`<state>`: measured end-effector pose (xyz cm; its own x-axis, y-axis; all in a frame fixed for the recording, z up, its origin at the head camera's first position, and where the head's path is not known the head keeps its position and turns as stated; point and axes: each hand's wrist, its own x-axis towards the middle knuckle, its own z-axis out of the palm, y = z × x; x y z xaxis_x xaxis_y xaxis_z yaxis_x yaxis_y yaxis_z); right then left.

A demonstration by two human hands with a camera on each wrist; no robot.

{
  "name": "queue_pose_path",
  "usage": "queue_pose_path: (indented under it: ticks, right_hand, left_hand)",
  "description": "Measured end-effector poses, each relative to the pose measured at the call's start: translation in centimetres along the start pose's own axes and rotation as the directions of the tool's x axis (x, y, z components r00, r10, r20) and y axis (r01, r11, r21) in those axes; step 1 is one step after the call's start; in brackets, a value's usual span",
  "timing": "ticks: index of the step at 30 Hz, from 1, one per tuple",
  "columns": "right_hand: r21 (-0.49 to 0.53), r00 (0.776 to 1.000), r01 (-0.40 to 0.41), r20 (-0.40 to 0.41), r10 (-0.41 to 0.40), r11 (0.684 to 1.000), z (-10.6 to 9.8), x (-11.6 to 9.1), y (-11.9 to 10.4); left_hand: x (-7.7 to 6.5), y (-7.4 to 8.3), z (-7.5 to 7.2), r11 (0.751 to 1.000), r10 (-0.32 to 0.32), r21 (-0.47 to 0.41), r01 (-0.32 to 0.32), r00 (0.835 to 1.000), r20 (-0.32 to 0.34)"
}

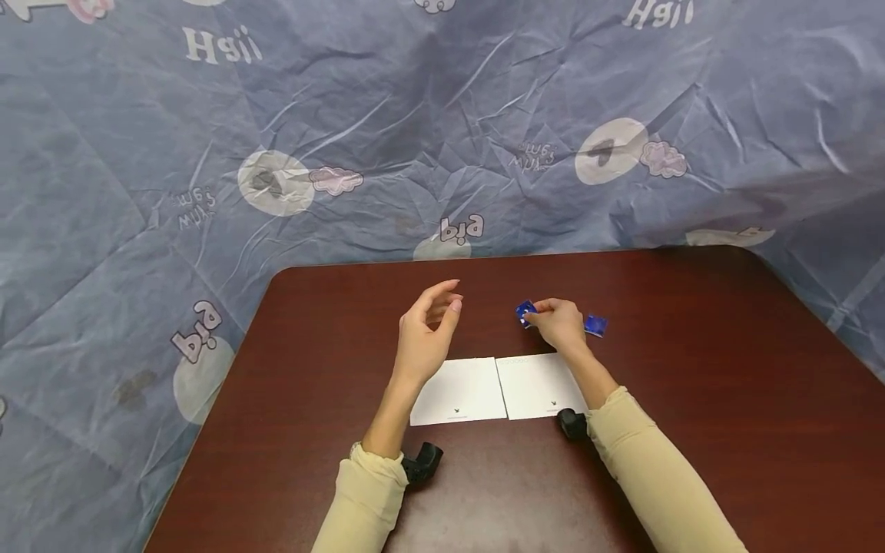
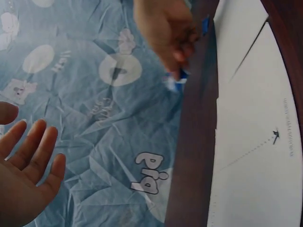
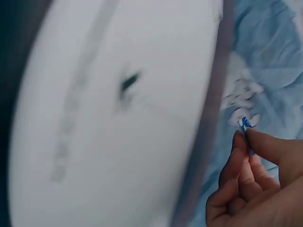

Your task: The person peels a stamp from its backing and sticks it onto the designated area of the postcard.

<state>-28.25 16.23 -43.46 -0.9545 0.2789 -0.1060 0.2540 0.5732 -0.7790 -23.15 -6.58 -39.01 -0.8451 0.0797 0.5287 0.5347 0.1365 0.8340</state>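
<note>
My right hand [image 1: 558, 322] pinches a small flat blue piece with white marks [image 1: 525, 312] between thumb and fingertips, above the far part of the table. In the right wrist view the piece [image 3: 245, 124] shows nearly edge-on at the fingertips. A second blue piece [image 1: 596, 326] lies on the table just right of that hand. My left hand [image 1: 425, 334] is raised with fingers loosely bent and holds nothing; the left wrist view shows its fingers [image 2: 35, 146] spread apart. Below the hands lie two white sheets, a left one [image 1: 459, 392] and a right one [image 1: 539, 384], each with a small dark mark.
The brown table [image 1: 332, 346] has rounded far corners. Behind it hangs a wrinkled blue cloth [image 1: 387, 138] with printed animals and letters. Black devices, one at the left wrist [image 1: 423, 462] and one at the right wrist [image 1: 571, 423], stick out over the table.
</note>
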Motion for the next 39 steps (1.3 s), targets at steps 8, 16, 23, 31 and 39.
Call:
queue_pose_path:
  ticks: [8,16,23,31,39]
  right_hand:
    - [0.28,0.974,0.142,0.132,-0.184,0.949,0.5,-4.9,-2.8]
    - [0.43,0.947,0.143,0.202,-0.249,0.892,1.5,-7.8,-3.7]
    - [0.572,0.932,0.041,0.275,-0.238,0.82,1.7,-8.2,-3.9]
    - [0.632,0.895,0.076,0.298,-0.332,0.771,0.8,-8.1,-4.3]
    - [0.685,0.864,0.128,0.278,-0.419,0.718,0.0,-8.1,-3.9]
  left_hand:
    - [-0.5,-1.0,1.3,0.952,-0.294,0.132,0.276,0.946,0.14]
    - [-0.8,-0.5,2.2,0.908,-0.419,0.023,0.419,0.902,0.102]
    - [-0.6,-0.3,1.9,0.882,-0.461,-0.056,0.469,0.881,0.106]
    - [-0.2,0.5,1.5,0.806,-0.52,-0.224,0.547,0.837,0.173]
    - [-0.4,1.0,1.4,0.718,-0.547,-0.344,0.605,0.796,0.258]
